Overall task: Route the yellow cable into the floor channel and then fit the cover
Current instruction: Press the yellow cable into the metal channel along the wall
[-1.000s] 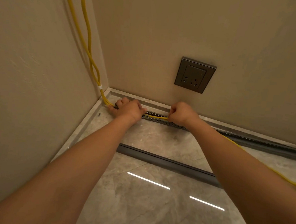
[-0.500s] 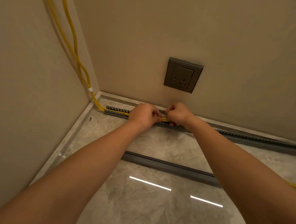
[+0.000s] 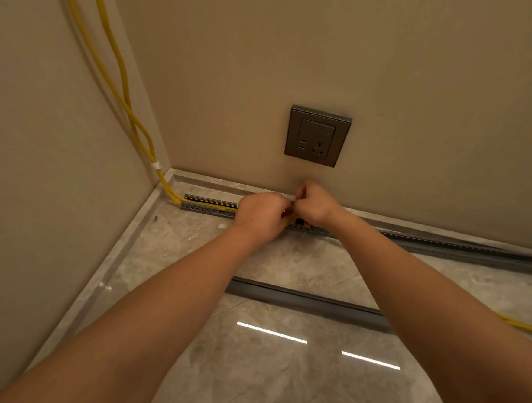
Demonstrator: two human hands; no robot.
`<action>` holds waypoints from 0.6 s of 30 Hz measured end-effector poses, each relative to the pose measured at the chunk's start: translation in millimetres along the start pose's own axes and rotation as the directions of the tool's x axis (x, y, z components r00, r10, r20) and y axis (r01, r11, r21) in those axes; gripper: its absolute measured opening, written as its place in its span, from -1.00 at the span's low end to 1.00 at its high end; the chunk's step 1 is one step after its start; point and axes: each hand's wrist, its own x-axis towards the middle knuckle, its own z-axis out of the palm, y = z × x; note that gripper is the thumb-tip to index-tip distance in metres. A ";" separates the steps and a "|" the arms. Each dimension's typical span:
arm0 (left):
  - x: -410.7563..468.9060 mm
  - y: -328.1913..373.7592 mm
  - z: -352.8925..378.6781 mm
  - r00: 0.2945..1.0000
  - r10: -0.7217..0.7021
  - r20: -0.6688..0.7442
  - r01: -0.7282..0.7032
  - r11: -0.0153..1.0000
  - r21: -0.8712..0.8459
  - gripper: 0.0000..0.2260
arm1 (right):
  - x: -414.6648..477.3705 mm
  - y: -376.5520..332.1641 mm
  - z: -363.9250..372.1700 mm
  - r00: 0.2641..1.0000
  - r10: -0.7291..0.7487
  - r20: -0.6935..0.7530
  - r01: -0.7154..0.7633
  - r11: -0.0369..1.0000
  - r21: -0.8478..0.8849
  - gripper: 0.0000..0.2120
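The cover [image 3: 308, 303] lay loose on the floor tiles [image 3: 246, 373], unfitted. Beyond it, the left hand [image 3: 262, 213] and right hand [image 3: 316, 205], close together, apparently pinched the yellow cable [image 3: 122, 75] over the floor channel [image 3: 209, 205]; only the corner stretch was seated.

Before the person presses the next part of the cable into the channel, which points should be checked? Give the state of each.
1. Yellow cable seated in the floor channel left of the hands: ok.
2. Left hand and right hand both at the cable: ok.
3. Cable seated under the hands: cannot tell.
4. Slack at the right laid in: not ok, it lies on the floor.
5. Cover clear of the channel: ok.
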 end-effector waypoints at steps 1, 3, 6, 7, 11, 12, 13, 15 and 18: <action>-0.3 -0.1 0.8 1.000 -0.016 -0.009 0.016 1.000 -0.010 -0.80 | -2.1 1.9 -3.2 1.000 -0.018 -0.012 0.017 0.997 -0.076 -0.82; 0.0 1.9 1.1 0.999 -0.050 -0.009 0.050 0.998 -0.025 -0.80 | -8.5 7.6 -12.5 0.999 -0.022 -0.027 0.015 0.976 -0.218 -0.81; 0.5 4.2 0.2 0.996 -0.088 0.012 0.088 0.995 -0.047 -0.82 | -19.1 20.4 -26.7 0.999 0.043 -0.028 -0.050 0.939 -0.340 -0.72; 0.4 2.8 -0.6 0.994 -0.103 0.019 0.104 0.993 -0.053 -0.82 | -21.4 23.8 -30.6 0.997 0.074 -0.029 -0.079 0.929 -0.362 -0.67; -0.2 3.0 -1.8 0.990 -0.130 0.051 0.134 0.988 -0.073 -0.83 | -34.8 40.6 -50.6 0.984 0.174 -0.037 -0.177 0.935 -0.308 -0.55; -0.1 3.6 -2.3 0.989 -0.131 0.062 0.135 0.988 -0.073 -0.83 | -35.8 44.6 -54.9 0.980 0.197 -0.029 -0.199 0.952 -0.232 -0.57; 0.1 4.4 -3.3 0.989 -0.132 0.071 0.137 0.988 -0.069 -0.83 | -36.0 47.1 -58.2 0.975 0.219 -0.019 -0.220 0.963 -0.154 -0.62; 0.2 4.9 -5.1 0.988 -0.133 0.082 0.138 0.989 -0.057 -0.82 | -35.1 47.9 -61.0 0.972 0.236 0.000 -0.236 0.970 -0.065 -0.73; 0.6 5.8 -7.0 0.986 -0.135 0.097 0.139 0.990 -0.038 -0.82 | -31.2 45.1 -61.8 0.983 0.183 -0.025 -0.184 0.981 -0.055 -0.80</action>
